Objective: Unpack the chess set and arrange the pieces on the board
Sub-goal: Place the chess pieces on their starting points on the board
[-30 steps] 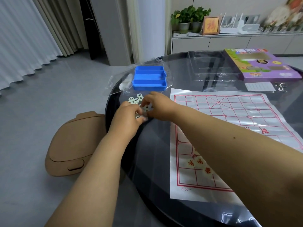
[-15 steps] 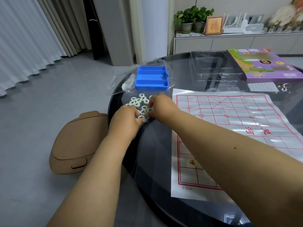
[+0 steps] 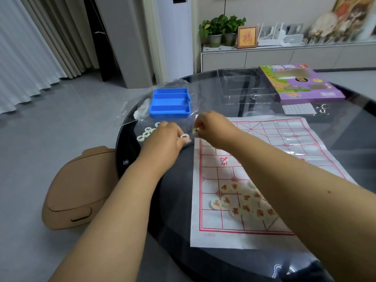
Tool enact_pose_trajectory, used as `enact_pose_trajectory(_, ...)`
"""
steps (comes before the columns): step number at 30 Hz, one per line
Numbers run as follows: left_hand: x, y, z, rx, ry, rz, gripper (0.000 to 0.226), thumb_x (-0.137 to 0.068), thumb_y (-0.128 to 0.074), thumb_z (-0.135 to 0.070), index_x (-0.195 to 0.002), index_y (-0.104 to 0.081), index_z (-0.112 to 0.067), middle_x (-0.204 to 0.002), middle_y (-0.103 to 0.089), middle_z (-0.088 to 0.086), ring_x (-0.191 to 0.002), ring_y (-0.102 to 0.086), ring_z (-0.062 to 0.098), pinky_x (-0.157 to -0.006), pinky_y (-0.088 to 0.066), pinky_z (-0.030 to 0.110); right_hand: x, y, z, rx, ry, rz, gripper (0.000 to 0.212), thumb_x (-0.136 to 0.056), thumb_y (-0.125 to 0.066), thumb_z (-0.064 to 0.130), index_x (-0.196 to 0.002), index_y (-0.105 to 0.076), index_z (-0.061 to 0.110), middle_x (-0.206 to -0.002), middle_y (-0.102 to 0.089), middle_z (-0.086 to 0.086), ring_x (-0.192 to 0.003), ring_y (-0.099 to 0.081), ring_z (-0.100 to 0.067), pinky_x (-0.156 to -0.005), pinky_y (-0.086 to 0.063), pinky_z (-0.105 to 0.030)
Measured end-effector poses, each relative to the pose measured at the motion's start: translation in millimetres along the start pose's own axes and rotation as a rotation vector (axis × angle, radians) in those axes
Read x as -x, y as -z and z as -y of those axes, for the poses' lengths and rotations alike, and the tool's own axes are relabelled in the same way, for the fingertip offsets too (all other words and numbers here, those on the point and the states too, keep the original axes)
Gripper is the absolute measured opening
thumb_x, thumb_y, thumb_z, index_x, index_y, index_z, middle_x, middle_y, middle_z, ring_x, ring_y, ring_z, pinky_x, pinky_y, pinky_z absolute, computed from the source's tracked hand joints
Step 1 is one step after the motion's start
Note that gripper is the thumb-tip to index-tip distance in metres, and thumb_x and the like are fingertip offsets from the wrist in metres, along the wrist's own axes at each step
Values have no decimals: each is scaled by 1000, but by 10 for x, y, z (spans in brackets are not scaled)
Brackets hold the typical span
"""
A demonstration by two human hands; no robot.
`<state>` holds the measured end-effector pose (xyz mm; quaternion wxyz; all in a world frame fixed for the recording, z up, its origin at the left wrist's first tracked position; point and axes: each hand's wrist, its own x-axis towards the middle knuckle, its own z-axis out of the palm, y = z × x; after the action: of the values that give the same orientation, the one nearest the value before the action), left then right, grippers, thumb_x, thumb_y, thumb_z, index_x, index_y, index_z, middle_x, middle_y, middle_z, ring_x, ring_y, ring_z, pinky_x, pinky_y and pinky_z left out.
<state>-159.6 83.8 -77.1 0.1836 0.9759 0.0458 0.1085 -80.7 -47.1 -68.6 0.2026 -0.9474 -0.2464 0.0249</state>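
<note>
Head view: both hands (image 3: 205, 127) pinch black-marked pieces (image 3: 195, 130) beside board (image 3: 284, 139).

soft even indoor light | glare on glass table (image 3: 254, 94) | motion blur | wide-angle edge warp

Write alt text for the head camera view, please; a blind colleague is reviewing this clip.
The right hand pinches a black-marked chess piece above the paper board's far left corner, while the left hand rests among black-marked pieces on the dark round table. Red-marked pieces cluster on the board's near end; a blue tray sits behind.
</note>
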Motion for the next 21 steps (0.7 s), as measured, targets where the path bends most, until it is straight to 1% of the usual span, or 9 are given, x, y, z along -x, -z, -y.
enact_pose_trajectory(3,-143,-167,-415,35,-88,100,26,-94,-56,-35,-108,-60,-14,-111,-49,0,-94,-55,16,-79,-44,28,188,200,-515,-6,-93,-24,21,-87,-65,19,-107,-67,12,-105,-64,-7,-88,-60,-23,-83,-52,-34)
enact_pose_trajectory(5,-235,-317,-597,38,-117,159,26,-95,-57,-33,-108,-62,-11,-114,-51,3,-93,-58,18,-76,-42,25,275,209,-797,-7,-153,-7,20,-88,-64,17,-108,-67,14,-108,-65,-5,-90,-59,-22,-83,-51,-31)
enact_pose_trajectory(7,-318,-461,-702,25,-124,196,27,-95,-58,-32,-110,-63,-10,-118,-54,6,-94,-60,20,-80,-48,27,324,166,-974,-40,-175,-2,17,-87,-64,17,-104,-67,16,-107,-66,-4,-87,-58,-19,-80,-49,-27)
enact_pose_trajectory(9,-363,-562,-751,15,-129,208,28,-93,-60,-32,-110,-62,-10,-119,-55,7,-95,-60,22,-84,-50,30,351,127,-1050,-78,-141,-10,13,-85,-67,20,-97,-67,18,-103,-65,-3,-85,-57,-16,-76,-47,-26)
enact_pose_trajectory(11,-377,-618,-758,4,-137,198,28,-92,-62,-34,-109,-63,-12,-118,-56,6,-94,-60,21,-85,-51,31,366,97,-1076,-113,-111,-22,11,-84,-68,24,-94,-64,22,-103,-61,-2,-85,-56,-15,-74,-44,-24)
enact_pose_trajectory(13,-376,-636,-746,15,-135,183,29,-91,-62,-34,-111,-63,-13,-118,-56,5,-95,-60,20,-86,-51,29,370,83,-1092,-126,-100,-32,15,-84,-68,26,-97,-63,22,-105,-57,-1,-87,-55,-15,-76,-43,-24)
enact_pose_trajectory(16,-337,-605,-708,74,-114,184,42,-90,-64,-34,-126,-55,-15,-130,-50,4,-109,-56,19,-92,-44,26,370,95,-1096,-142,-116,-25,27,-83,-69,26,-109,-63,19,-107,-56,1,-91,-54,-14,-79,-44,-22)
enact_pose_trajectory(18,-276,-545,-651,109,-104,156,49,-90,-64,-34,-133,-50,-16,-134,-45,2,-115,-52,17,-91,-41,24,376,112,-1086,-189,-146,-22,32,-82,-71,26,-112,-62,19,-106,-57,2,-92,-54,-13,-78,-43,-21)
enact_pose_trajectory(21,-130,-417,-470,160,-46,41,44,-91,-62,-32,-131,-51,-17,-129,-45,0,-108,-49,11,-86,-40,22,408,156,-1088,-322,-202,-33,36,-82,-71,25,-116,-60,18,-106,-57,1,-91,-54,-12,-75,-42,-21)
